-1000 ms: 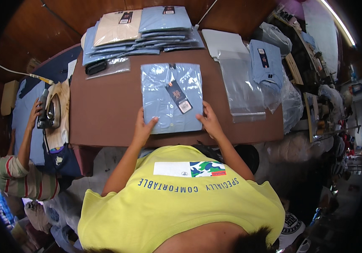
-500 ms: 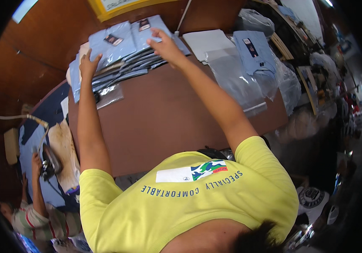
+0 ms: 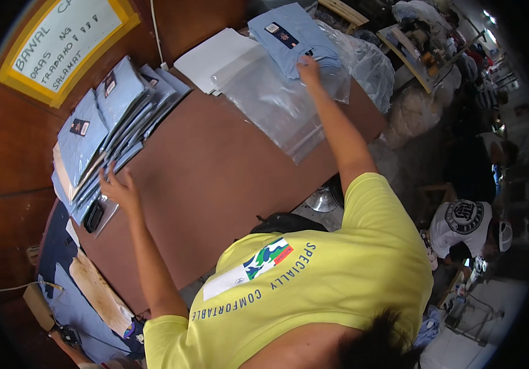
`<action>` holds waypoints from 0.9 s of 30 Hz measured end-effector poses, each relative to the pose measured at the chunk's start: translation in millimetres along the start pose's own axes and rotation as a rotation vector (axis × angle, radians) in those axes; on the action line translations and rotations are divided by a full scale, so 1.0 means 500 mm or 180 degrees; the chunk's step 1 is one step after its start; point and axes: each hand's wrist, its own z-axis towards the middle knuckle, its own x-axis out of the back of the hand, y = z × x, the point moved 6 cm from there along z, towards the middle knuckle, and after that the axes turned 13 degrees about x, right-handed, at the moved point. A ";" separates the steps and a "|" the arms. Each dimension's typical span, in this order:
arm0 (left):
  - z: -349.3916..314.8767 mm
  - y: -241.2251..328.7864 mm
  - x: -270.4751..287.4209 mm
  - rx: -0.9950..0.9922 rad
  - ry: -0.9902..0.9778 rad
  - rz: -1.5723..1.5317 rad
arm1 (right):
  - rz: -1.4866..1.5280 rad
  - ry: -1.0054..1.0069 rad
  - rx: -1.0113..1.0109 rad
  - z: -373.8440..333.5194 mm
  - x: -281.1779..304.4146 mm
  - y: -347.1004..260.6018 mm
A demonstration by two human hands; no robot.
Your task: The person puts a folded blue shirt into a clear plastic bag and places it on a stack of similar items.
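Note:
My right hand (image 3: 309, 71) is at the near edge of a folded light blue shirt (image 3: 298, 34) with a dark tag, at the back of the table. Its fingers look closed on that edge. The shirt rests partly over flat clear plastic bags (image 3: 270, 111). My left hand (image 3: 121, 189) is open, fingers spread, just beside a pile of light blue folded shirts in clear bags (image 3: 83, 147) at the left. It holds nothing. A small black object (image 3: 94, 216) lies by the near end of that pile.
White sheets (image 3: 212, 61) lie beside the clear bags on the brown tabletop (image 3: 215, 166). Bulky clear plastic (image 3: 369, 67) hangs at the table's right end. Left of the table, an ironing surface (image 3: 86, 320) holds blue cloth, with another person's hand (image 3: 61, 338) there. Another person (image 3: 461, 227) sits at the far right.
My view has turned to the right. My right hand has left the bagged shirts and reached the folded shirt. My left hand has come down beside the pile's near side.

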 end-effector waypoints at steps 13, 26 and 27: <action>-0.197 0.581 -0.275 0.0018 -0.1720 -0.1596 | -0.0979 -0.0457 -0.0586 0.226 0.136 0.169; -0.176 0.840 -0.688 0.2723 -0.3238 -0.2308 | -0.0553 -0.1414 -0.0356 0.259 0.119 0.151; -0.170 0.845 -0.702 0.2978 -0.3503 -0.2686 | -0.0395 -0.1526 -0.0538 0.259 0.115 0.155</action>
